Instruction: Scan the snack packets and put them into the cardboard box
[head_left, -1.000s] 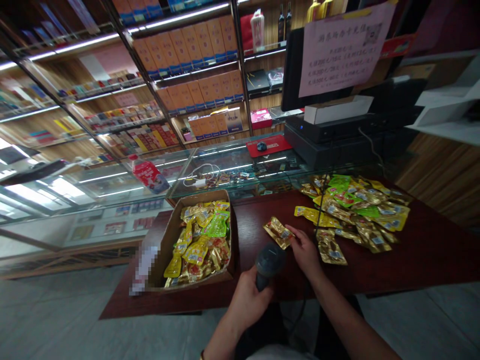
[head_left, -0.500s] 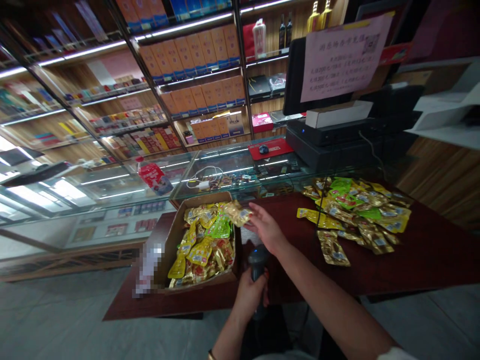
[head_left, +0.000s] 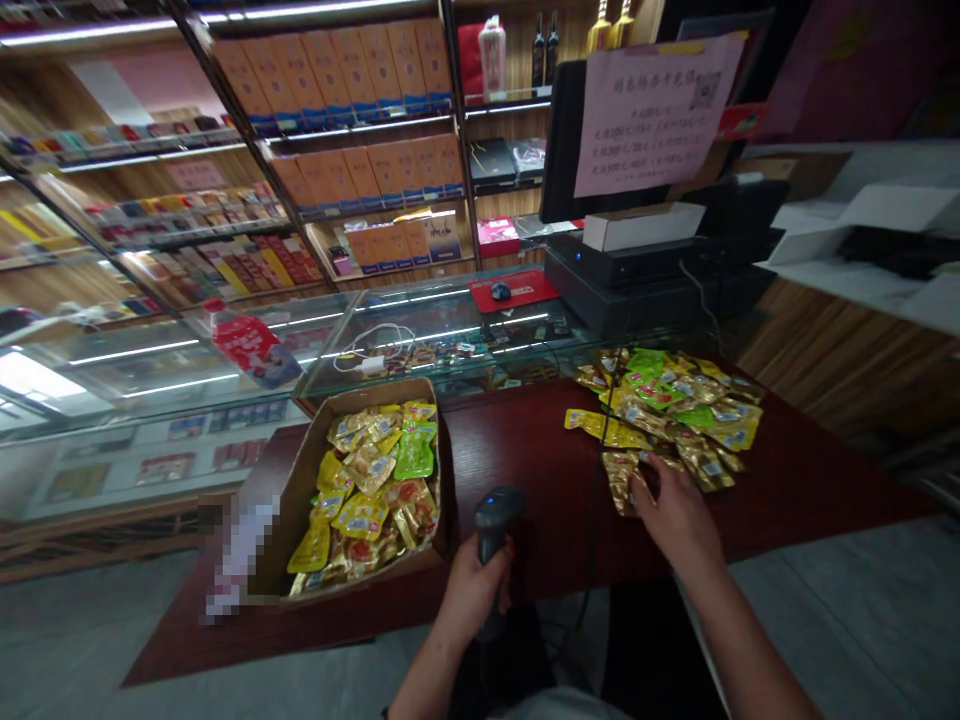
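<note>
My left hand point(head_left: 476, 585) is wrapped around the handle of a dark barcode scanner point(head_left: 496, 510), held upright near the table's front edge. At the near side of a loose pile of snack packets point(head_left: 667, 400), my right hand point(head_left: 679, 515) has its thumb and forefinger on a gold snack packet point(head_left: 621, 482), which lies on the table. To the left, a cardboard box point(head_left: 444, 490) holds many gold, yellow and green packets point(head_left: 364, 515). The scanner stands between the box and the pile.
The dark red table point(head_left: 517, 430) meets a glass display counter point(head_left: 420, 300). On the counter are a mouse point(head_left: 500, 291), a white cable point(head_left: 371, 365), a red-capped bottle point(head_left: 251, 345) and a monitor with a pink sign point(head_left: 652, 120). A thin dark cord point(head_left: 606, 430) crosses before the pile.
My right hand has moved from the box to the pile on the right. The gold packet it held over the box's edge is let go, and it now touches another. My left hand keeps the scanner.
</note>
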